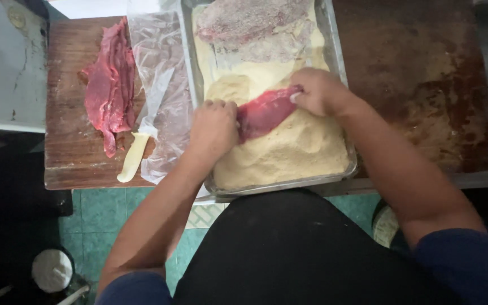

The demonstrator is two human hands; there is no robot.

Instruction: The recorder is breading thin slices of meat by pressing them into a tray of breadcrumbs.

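A thin slice of raw red meat (265, 110) lies stretched across a mound of pale breadcrumbs (289, 149) in the near half of a metal tray (334, 53). Both hands grasp it. The left hand (214, 125) is clenched on its near-left end, knuckles up, and the right hand (318, 90) pinches the far-right end between fingertips, so the slice spans the gap between them and touches the crumbs below. In the far half of the tray lie already coated pieces (255, 22), dusted pinkish-grey; how many there are is hard to tell, as they overlap. Just left of the tray a crumpled clear plastic bag (162, 85) rests on a worn wooden cutting board (69, 152). A knife with a cream handle (134, 157) lies partly on the bag, its blade pointing away. Further left on the board sits a pile of raw meat strips (109, 85). Right of the tray is a stained brown surface (425, 79). Green floor tiles (103, 209) show below.
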